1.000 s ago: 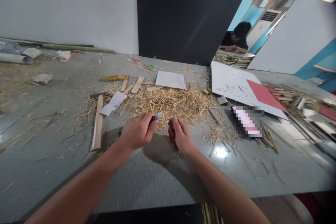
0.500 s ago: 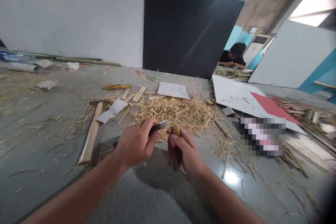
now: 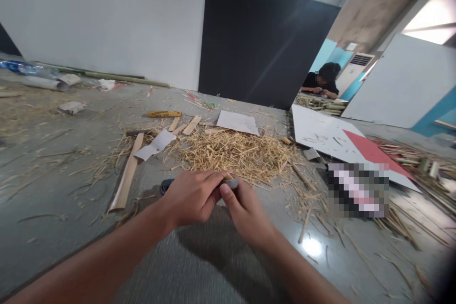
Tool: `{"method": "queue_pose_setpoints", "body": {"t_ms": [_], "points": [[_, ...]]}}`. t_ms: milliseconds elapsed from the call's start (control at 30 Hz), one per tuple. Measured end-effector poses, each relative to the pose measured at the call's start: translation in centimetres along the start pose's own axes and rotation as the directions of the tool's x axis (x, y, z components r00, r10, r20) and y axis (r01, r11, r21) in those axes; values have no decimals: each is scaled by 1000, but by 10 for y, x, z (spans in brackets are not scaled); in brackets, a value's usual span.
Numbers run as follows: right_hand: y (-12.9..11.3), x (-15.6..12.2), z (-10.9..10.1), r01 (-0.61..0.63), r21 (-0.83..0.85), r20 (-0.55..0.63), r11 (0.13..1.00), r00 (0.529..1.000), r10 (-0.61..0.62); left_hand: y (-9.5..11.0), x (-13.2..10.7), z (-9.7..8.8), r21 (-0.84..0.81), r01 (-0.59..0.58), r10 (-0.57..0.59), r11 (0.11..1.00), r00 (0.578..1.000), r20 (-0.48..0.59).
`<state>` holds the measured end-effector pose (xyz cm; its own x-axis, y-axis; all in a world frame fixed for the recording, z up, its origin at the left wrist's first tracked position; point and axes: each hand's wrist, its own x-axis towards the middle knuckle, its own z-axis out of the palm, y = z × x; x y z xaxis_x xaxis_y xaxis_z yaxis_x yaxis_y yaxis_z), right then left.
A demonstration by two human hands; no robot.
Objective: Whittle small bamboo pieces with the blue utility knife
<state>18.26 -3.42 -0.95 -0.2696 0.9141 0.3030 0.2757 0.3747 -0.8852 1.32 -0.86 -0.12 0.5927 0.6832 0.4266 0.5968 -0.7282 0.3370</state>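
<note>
Left hand [image 3: 190,195] and right hand [image 3: 245,211] now pressed together where half a second ago they sat apart, knife [image 3: 228,183] blade lowered onto the right thumb, small yellowish piece seemingly gone inside the right grip, head camera tilted up

One head-worn camera looks forward and down, close over the bench [image 3: 53,228]. Forearms enter from the bottom edge, hands meet at frame centre, and a far wall [image 3: 107,19] fills the top. No second view.
</note>
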Motion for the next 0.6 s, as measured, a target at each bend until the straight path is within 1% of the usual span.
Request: {"method": "queue_pose_setpoints", "body": {"t_ms": [67,167,267,367,433,500,567,600], "points": [[3,0,-1,3,-123,-2,992,1000,-3,0,0,0,47,-6,4,999,1000,30],[7,-1,-2,-53,-246,-51,968,998,42,1,0,1,153,26,-33,988,998,47],[9,-2,-2,-92,-308,-90,947,994,67,3,1,2,218,69,-88,973,993,78],[7,-3,-1,-119,-328,-114,937,990,86,5,3,3,225,97,-123,969,987,102],[6,-3,-1,-140,-341,-159,930,983,90,4,4,1,198,157,-171,968,984,56],[5,-3,-1,-151,-343,-195,927,977,87,0,4,-1,160,219,-217,962,976,-30],[5,-2,0,-147,-315,-189,938,978,90,-4,4,-4,125,244,-230,962,966,-116],[6,-1,0,-140,-286,-171,948,981,93,-6,4,-6,112,239,-223,964,965,-141]]}}
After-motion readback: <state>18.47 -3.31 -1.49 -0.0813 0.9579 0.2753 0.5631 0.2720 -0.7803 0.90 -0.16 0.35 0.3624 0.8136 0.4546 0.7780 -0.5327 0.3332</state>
